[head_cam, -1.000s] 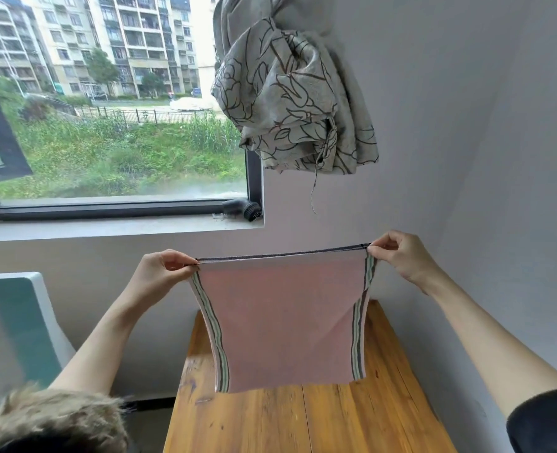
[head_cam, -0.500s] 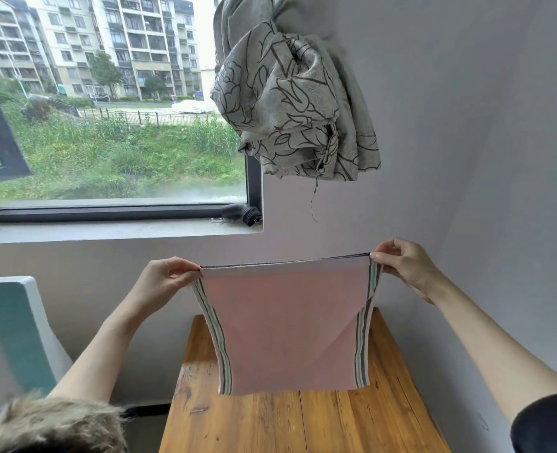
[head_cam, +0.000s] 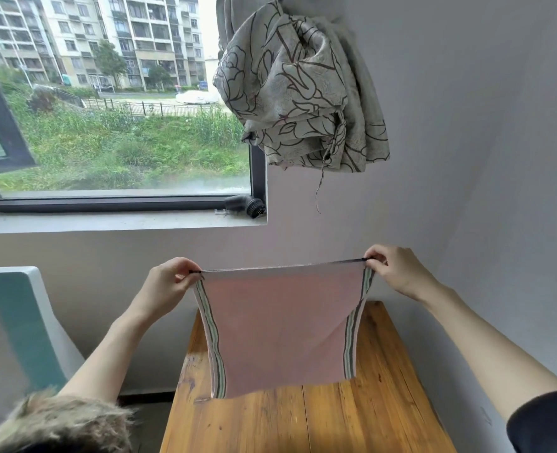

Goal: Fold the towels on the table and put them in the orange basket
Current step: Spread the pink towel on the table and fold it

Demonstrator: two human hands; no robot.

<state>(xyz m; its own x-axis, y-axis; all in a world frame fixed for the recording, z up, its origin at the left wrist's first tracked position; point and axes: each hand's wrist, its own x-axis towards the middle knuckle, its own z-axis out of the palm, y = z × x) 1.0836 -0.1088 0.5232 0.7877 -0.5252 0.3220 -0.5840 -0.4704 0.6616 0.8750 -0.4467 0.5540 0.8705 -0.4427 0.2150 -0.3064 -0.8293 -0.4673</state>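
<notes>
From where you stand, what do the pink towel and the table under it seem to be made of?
The pink towel looks like thin woven cloth, probably cotton: matte, hanging limp with soft creases, and with striped woven bands down both sides. The table looks like solid wood planks with visible grain, knots and seams; its glossy sheen suggests varnish.

One head-worn camera looks forward and slightly down, close over the wooden table.

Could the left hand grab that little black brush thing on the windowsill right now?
Probably not yet. The left hand is busy pinching a corner of the hanging pink striped towel, and the small black brush lies higher up, on the grey windowsill.
</notes>
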